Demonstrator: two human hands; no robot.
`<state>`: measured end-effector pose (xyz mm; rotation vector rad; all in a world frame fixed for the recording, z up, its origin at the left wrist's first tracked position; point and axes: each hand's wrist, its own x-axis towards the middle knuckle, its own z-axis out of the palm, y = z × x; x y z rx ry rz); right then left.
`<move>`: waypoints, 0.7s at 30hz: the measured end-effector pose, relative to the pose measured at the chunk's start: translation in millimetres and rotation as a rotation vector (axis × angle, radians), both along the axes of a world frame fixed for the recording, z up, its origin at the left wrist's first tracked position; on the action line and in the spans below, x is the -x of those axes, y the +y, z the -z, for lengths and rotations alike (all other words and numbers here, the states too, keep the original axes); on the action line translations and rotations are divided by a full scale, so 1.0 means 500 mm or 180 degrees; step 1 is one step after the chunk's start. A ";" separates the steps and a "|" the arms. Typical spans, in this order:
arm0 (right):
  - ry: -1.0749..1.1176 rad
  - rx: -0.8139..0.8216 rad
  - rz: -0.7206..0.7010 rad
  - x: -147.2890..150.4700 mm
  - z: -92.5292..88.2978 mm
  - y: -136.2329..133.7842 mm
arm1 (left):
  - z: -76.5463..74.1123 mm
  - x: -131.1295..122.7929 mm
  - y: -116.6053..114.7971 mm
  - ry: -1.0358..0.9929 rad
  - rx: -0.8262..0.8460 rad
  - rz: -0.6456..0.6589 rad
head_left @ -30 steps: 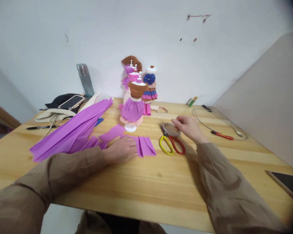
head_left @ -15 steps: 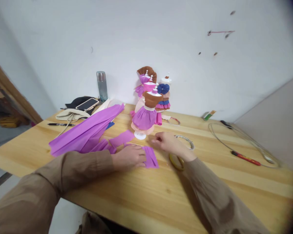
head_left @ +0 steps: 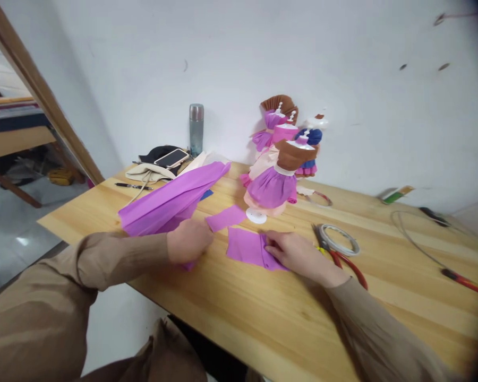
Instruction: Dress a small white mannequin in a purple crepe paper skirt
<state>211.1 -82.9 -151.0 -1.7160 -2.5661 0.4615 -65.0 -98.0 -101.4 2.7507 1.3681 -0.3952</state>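
My right hand (head_left: 292,254) pinches the right end of a small purple rectangle of crepe paper (head_left: 245,246) lying on the table; that end is creased under the fingers. Further left, my left hand (head_left: 191,241) is closed over more purple crepe paper, a bit of which shows below the palm; its fingertips are hidden. A second purple piece (head_left: 226,217) lies flat between the hands. Behind the left hand spreads a large folded purple sheet (head_left: 171,199). Just beyond the right hand stands a small dress form (head_left: 276,180) in a brown bodice and purple skirt.
More dressed forms (head_left: 281,124) stand against the wall. Right of my right hand lie red-handled scissors or pliers (head_left: 350,268) and a roll of tape (head_left: 338,239). A phone (head_left: 172,158), a pen (head_left: 133,186) and a flask (head_left: 196,130) are at back left. A cable tool (head_left: 466,281) lies far right.
The view has turned left. My left hand has moved left off the small purple rectangle and closed; my right hand has come down onto the rectangle's right end.
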 end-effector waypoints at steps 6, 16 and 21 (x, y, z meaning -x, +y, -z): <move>0.0185 0.0093 -0.0331 -0.004 -0.019 -0.005 | 0.001 0.032 0.082 -0.0339 -0.0169 -0.0440; 0.0756 -0.0105 -0.0323 -0.005 0.002 -0.019 | 0.005 0.013 0.144 -0.0631 -0.0720 -0.0699; 0.0722 -0.0370 -0.0218 0.010 0.015 -0.020 | 0.047 -0.036 0.139 -0.0822 -0.0482 -0.0341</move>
